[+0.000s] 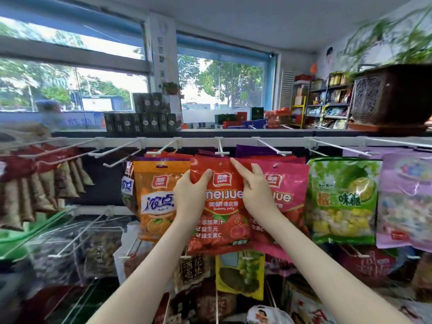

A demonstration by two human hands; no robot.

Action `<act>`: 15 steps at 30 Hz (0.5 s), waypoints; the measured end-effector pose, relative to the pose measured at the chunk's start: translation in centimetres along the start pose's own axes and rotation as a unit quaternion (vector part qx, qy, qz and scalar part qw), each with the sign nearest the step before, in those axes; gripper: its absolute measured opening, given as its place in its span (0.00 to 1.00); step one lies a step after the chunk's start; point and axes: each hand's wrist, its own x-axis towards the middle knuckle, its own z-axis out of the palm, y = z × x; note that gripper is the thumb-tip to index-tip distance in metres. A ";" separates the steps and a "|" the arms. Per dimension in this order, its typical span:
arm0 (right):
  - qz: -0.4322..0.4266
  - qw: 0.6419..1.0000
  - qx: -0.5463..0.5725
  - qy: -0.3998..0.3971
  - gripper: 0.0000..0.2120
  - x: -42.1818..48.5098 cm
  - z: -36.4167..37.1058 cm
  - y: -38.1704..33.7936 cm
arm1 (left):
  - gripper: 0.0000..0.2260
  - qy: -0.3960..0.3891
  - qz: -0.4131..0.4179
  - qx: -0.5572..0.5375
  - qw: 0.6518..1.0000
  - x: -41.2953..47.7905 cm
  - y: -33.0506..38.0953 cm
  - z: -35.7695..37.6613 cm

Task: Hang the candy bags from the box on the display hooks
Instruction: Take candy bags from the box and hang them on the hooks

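A red gummy candy bag point(219, 220) is held up in front of the display, its punched hole just below the tip of a white hook point(221, 152). My left hand point(191, 197) grips the bag's left edge, thumb on its front. My right hand point(254, 190) grips the right edge, with the index finger stretched up toward the top of the bag. More red bags hang behind it on that hook. The box is out of view.
An orange candy bag point(156, 197) hangs to the left, a pink bag point(289, 195), a green bag point(343, 202) and a purple bag point(406, 199) to the right. Bare white hooks point(117, 157) jut out at upper left. Lower hooks carry snack packs point(238, 274).
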 end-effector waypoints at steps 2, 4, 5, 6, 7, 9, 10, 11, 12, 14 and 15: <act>-0.001 1.000 -0.023 0.000 0.25 0.5 0.0 0.2 | 0.08 0.009 0.006 0.031 0.999 0.2 0.0 0.4; 0.007 0.999 -0.041 -0.013 0.27 0.8 0.2 0.5 | 0.08 0.011 0.004 0.049 0.999 0.4 -0.3 0.9; 0.011 0.999 -0.047 -0.018 0.28 1.0 0.4 0.6 | 0.08 0.015 0.010 0.066 0.998 0.5 -0.5 1.1; 0.014 0.998 -0.054 -0.024 0.29 1.1 0.5 0.7 | 0.09 0.025 0.019 0.086 0.996 0.5 -0.6 1.2; 0.014 0.998 -0.062 -0.027 0.29 1.1 0.6 0.7 | 0.09 0.038 0.033 0.104 0.993 0.4 -0.7 1.4; 0.008 0.996 -0.083 -0.029 0.28 1.2 0.8 0.9 | 0.14 0.052 0.065 0.121 0.989 -0.2 -1.0 1.7; 0.002 0.996 -0.090 -0.027 0.26 1.2 0.9 1.0 | 0.20 0.046 0.084 0.129 0.987 -0.6 -1.3 1.9; -0.005 0.996 -0.088 -0.024 0.24 1.2 1.0 1.1 | 0.26 0.040 0.116 0.146 0.982 -1.0 -1.7 2.1; -0.008 0.996 -0.079 -0.026 0.22 1.2 1.1 1.2 | 0.30 0.039 0.162 0.180 0.969 -1.4 -2.2 2.3; -0.012 0.996 -0.081 -0.037 0.26 1.1 1.3 1.5 | 0.30 0.053 0.264 0.284 0.920 -1.6 -3.3 2.5; -0.019 0.993 -0.105 -0.042 0.28 1.0 1.3 1.7 | 0.27 0.053 0.299 0.341 0.890 -1.5 -3.9 2.5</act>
